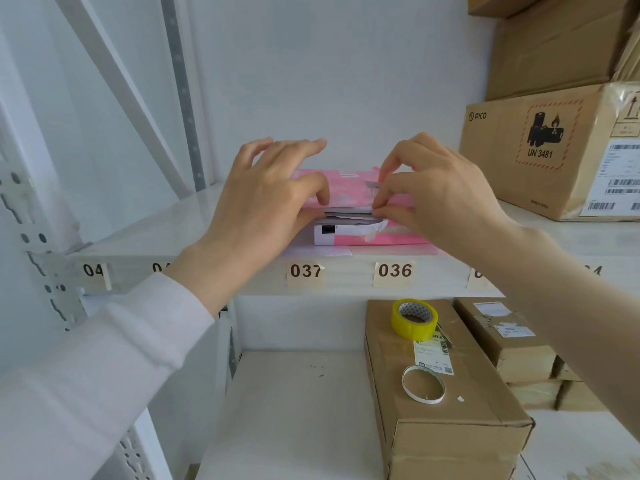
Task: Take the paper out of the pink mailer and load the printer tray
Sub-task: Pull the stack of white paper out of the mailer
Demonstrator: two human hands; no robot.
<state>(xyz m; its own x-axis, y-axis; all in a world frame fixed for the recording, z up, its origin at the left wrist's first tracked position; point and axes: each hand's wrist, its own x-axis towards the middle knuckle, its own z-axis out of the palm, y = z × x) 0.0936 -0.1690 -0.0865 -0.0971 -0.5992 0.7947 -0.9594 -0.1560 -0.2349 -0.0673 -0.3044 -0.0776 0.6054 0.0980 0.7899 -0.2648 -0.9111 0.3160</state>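
A pink mailer lies flat on the white shelf, above the labels 037 and 036. Its near end is torn, and a white paper pack with a black square shows in the opening. My left hand rests on the mailer's left side, with thumb and forefinger pinching the upper flap at the opening. My right hand pinches the same torn edge on the right. No printer or tray is in view.
A large PICO cardboard box stands on the same shelf to the right, with more boxes above. On the lower shelf a long carton carries a yellow tape roll and a thin ring. Shelf uprights stand at left.
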